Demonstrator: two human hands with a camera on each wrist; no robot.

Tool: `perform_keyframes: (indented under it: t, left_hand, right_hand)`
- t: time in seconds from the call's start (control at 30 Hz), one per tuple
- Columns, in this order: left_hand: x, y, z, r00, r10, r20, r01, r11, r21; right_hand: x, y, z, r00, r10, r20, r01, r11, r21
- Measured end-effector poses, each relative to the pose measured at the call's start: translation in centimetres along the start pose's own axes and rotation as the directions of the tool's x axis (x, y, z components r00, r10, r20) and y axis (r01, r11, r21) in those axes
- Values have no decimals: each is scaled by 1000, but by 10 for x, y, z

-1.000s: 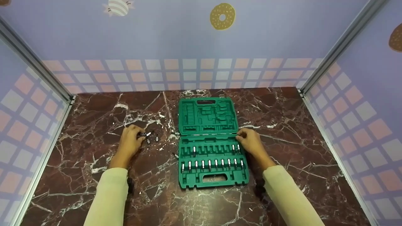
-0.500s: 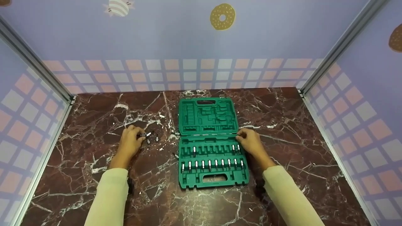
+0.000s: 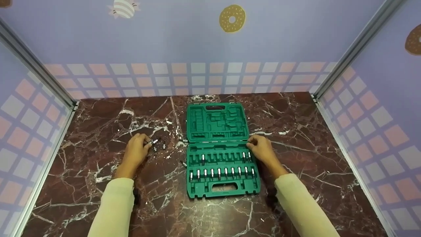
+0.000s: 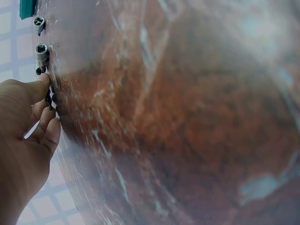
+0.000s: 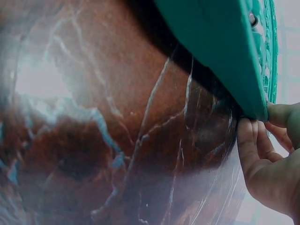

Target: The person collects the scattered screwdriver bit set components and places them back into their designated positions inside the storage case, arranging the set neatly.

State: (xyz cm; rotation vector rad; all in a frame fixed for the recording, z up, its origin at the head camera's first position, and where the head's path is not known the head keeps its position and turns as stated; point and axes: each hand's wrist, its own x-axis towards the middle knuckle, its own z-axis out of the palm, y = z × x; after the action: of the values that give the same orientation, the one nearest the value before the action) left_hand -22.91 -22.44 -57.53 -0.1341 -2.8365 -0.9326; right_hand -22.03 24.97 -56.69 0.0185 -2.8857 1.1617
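The left hand [image 3: 136, 148] is low over the marble tabletop, left of the green socket case [image 3: 200, 148]. Its thumb and fingers pinch a small dark bit socket [image 4: 48, 98]. Right by the fingertips lie more bit sockets [image 3: 155, 141], silver with dark tips. The case lies opened flat, with a row of several bit sockets [image 3: 219, 172] in its lower half and a few in the row above. At the case's right edge, near the hinge, the right hand [image 3: 260, 148] grips the green rim, thumb above and fingers underneath in the right wrist view.
A loose bit socket [image 3: 183, 163] lies against the case's left edge, and another small metal piece [image 3: 183, 141] sits by the hinge. Patterned panels [image 3: 210, 77] wall the marble tabletop [image 3: 158, 204] at the back and both sides.
The left fingers have shifted slightly at the small pile, and the dark piece between them has turned a little. The right hand and the case have kept their places.
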Motion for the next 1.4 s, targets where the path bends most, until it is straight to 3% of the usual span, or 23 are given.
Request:
perform_keyframes:
  t: [0.23,0.5,0.7,1.0,1.4]
  left_hand:
    - [-2,3,-3,1000,-22,12,22,1000,-8]
    - [1,17,-10,1000,0,-31,-2,998,-60]
    - [-2,35,-12,1000,-15,-14,13,990,-142]
    - [-4,64,-10,1000,25,5,-23,975,-220]
    - [-9,108,1,994,101,47,-77,928,-366]
  right_hand:
    - [0,-1,1,1000,13,11,-13,1000,0]
    - [2,-2,-1,1000,-5,7,5,1000,4]
    - [2,-3,-2,1000,8,20,-8,1000,-3]
    - [1,-3,-1,999,29,24,-29,1000,-9]
    - [1,-2,-1,1000,26,17,-26,1000,-2]
